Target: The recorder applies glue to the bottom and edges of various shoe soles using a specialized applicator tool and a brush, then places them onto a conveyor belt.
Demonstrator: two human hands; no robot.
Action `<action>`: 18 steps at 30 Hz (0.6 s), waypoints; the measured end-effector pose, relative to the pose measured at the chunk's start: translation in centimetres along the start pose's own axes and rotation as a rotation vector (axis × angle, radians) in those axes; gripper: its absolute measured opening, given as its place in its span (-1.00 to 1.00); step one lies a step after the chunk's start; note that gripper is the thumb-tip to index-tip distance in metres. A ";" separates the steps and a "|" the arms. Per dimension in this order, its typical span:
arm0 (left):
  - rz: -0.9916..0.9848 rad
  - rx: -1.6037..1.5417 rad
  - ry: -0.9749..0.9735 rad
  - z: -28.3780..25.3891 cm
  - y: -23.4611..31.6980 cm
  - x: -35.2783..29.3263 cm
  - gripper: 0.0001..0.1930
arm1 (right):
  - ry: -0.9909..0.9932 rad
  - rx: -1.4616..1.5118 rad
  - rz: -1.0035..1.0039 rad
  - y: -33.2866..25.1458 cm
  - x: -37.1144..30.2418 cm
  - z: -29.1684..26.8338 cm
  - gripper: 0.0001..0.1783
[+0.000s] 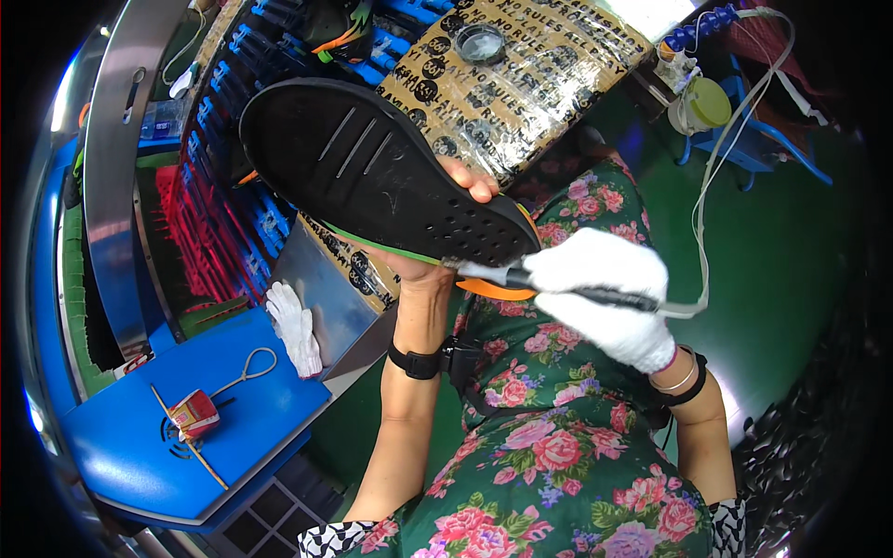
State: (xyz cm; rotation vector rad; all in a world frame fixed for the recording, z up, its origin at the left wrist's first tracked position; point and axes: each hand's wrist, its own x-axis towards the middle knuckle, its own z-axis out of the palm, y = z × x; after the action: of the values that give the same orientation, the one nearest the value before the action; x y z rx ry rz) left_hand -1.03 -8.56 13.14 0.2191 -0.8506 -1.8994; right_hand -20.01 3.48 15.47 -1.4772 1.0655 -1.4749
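Note:
A black shoe sole with orange and green edging is tilted up in front of me, its hollow inner side facing me. My bare left hand grips it from beneath, with fingertips curled over the far edge. In my white-gloved right hand is a pen-like glue brush with a dark grip. Its bristle tip is at the sole's near edge, close to the left wrist; whether it touches is hard to tell. A pale hose runs from the brush's back end up to the right.
Beyond the sole stands a tape-wrapped carton bearing a round clear dish. A blue slatted rack lies at left. On the blue table are a small red box and a wire loop; a white glove lies nearby.

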 end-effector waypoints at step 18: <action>-0.026 0.122 -0.034 0.3 0.5 0.4 -0.03 | 0.037 0.058 0.114 -0.1 -0.6 -0.7 -0.78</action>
State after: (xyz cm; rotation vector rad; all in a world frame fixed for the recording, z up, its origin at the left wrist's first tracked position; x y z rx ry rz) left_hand -0.98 -8.94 13.78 0.2740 -0.9918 -1.8821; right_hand -20.73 4.05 15.37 -1.3320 1.1013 -1.4461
